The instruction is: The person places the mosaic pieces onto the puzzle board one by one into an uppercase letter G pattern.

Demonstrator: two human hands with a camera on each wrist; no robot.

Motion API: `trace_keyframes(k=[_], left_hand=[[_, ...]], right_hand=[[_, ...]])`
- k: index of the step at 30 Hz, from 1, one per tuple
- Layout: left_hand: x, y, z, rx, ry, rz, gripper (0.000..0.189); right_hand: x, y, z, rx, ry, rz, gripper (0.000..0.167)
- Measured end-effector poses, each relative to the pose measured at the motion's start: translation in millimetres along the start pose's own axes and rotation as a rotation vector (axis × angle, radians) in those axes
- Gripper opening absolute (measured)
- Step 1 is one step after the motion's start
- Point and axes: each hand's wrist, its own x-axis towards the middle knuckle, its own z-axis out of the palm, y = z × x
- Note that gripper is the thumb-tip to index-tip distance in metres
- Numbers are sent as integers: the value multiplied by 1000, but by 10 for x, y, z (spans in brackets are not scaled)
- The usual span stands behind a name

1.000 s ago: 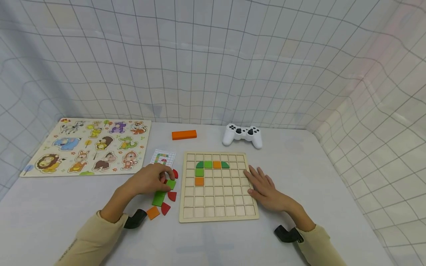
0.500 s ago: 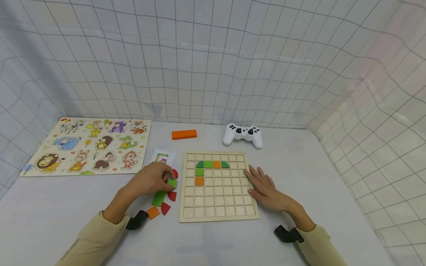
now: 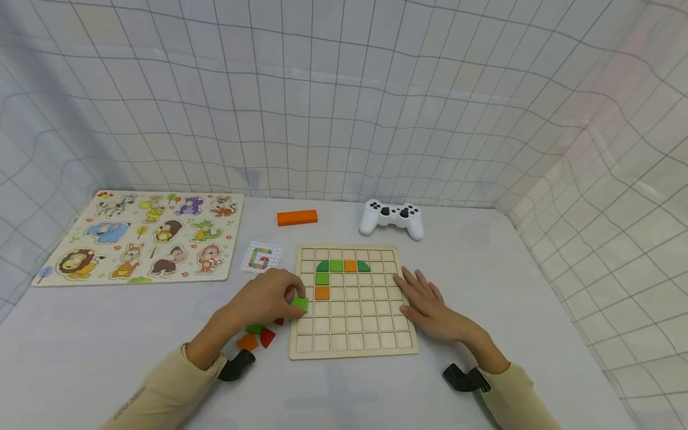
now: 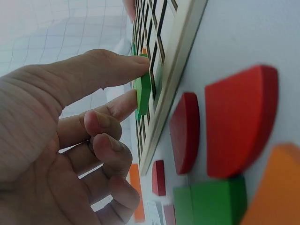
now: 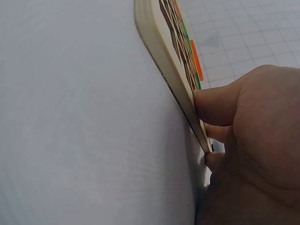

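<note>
My left hand [image 3: 267,297] pinches a green square tile [image 3: 300,304] between thumb and index finger, over the left rim of the wooden grid board [image 3: 355,354]. In the left wrist view the green tile [image 4: 143,91] is held on edge, close above the board's cells. Two quarter-round dark green tiles, green squares and orange squares [image 3: 322,293] sit in the board's upper left and top cells. My right hand [image 3: 434,312] rests on the board's right edge with fingers spread; in the right wrist view its thumb [image 5: 218,105] touches the rim.
Loose red quarter-round tiles [image 4: 239,122], green tiles [image 4: 213,201] and an orange tile [image 3: 248,342] lie left of the board. Behind them is a pattern card [image 3: 261,257]. An animal puzzle [image 3: 145,239], an orange block [image 3: 297,218] and a white game controller [image 3: 392,218] stand farther back.
My left hand has lifted the green square tile from the loose pile and carried it right to the board's left rim. The pattern card is now uncovered. My right hand has not moved.
</note>
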Motion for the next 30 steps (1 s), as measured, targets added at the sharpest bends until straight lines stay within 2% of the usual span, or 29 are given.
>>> trace_keyframes(k=[2, 6, 9, 13, 20, 30], left_hand=[[16, 35, 26, 6, 4, 3, 20], [40, 94, 71, 14, 5, 49, 18], [69, 125, 106, 58, 5, 78, 18], [108, 166, 149, 96, -1, 66, 19], [143, 230, 186, 91, -13, 65, 16], [164, 286, 232, 149, 7, 28, 18]], right_hand=[[-1, 0, 4, 0, 0, -2, 64], [-3, 7, 12, -1, 1, -2, 64], [-2, 7, 14, -3, 0, 1, 64], [2, 8, 24, 0, 7, -6, 63], [-1, 18, 31, -8, 11, -10, 63], [7, 4, 11, -11, 13, -21, 63]])
